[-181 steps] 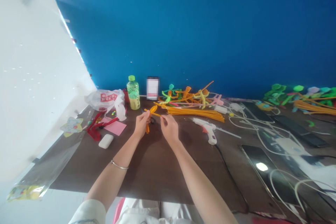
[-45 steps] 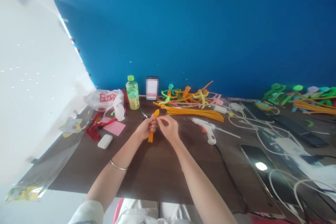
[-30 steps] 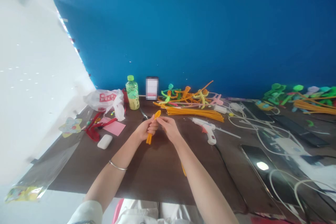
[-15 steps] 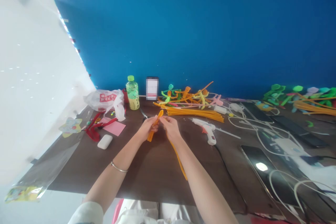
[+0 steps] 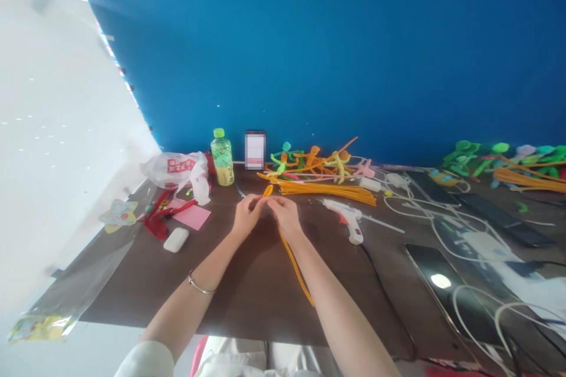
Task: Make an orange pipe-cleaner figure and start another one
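Observation:
An orange pipe cleaner is held between my two hands over the middle of the dark table. Its bent loop sticks out above my fingertips, and a long tail trails down beside my right forearm. My left hand is closed, thumb and fingers pinching the piece just under the loop. Close against it, my right hand also pinches the pipe cleaner. The fingers cover the spot where the strands meet. Right behind the hands lies a bundle of straight orange pipe cleaners.
A white glue gun lies right of my hands, its black cord running to the front edge. Left are a white case, red-handled pliers and a green-capped bottle. Pipe-cleaner figures line the back; a phone and cables lie right.
My left hand has turned and moved closer to my right, so the folded orange strands that hung below it are now hidden. The long tail has shifted slightly.

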### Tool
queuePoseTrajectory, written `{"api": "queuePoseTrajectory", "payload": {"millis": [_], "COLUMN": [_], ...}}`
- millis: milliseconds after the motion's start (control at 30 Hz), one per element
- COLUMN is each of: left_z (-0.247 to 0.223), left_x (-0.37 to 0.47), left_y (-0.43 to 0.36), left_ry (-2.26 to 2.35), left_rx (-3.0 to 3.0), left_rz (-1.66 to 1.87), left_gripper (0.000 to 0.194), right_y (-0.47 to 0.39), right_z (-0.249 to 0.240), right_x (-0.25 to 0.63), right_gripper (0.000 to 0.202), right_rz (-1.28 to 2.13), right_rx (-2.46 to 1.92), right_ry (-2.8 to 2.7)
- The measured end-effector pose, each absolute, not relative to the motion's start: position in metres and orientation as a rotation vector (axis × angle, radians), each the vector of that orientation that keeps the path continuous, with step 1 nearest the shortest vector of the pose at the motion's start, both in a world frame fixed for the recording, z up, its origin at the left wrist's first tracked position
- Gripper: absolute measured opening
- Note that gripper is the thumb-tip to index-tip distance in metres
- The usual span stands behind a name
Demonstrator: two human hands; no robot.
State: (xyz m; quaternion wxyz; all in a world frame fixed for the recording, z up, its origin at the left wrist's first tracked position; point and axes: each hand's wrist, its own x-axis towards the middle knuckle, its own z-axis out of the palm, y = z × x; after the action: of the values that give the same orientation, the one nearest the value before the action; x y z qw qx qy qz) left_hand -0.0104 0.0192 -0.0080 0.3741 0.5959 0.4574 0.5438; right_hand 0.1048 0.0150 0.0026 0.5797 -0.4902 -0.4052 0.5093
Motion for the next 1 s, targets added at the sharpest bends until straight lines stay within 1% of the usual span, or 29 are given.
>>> {"api": "queuePoseTrajectory", "payload": {"millis": [100,200,433,633,833,1000], "left_z": [-0.007,-0.006,-0.004,-0.003,-0.002,0.001], "left_x": [-0.012,-0.012,-0.008,-0.006,-0.005,-0.007], "left_y": [0.018,0.017,0.02,0.023,0.025,0.027], "left_ry": [1.207,1.196,0.937,0.797,0.695,0.679], "left_rx": [1.665,1.659,1.119,0.753,0.478,0.44], "left_rz": [1.414,1.436,1.34,1.237,1.118,1.029], "left_gripper": [0.029,0.033,0.033,0.028,0.019,0.013], "right_y": [0.012,0.01,0.01,0.01,0.011,0.011], "right_z": [0.006,0.008,0.007,0.009,0.008,0.008], "right_x": [0.102,0.1,0.099,0.103,0.107,0.109], "right_gripper": [0.029,0.028,0.025,0.022,0.029,0.026], "right_rz": [1.17,1.141,1.116,1.049,1.057,1.053], "right_rx": [-1.157,-1.168,-1.131,-1.128,-1.078,-1.076], "right_ry": [-0.922,-0.919,-0.961,-1.068,-1.132,-1.149]}}
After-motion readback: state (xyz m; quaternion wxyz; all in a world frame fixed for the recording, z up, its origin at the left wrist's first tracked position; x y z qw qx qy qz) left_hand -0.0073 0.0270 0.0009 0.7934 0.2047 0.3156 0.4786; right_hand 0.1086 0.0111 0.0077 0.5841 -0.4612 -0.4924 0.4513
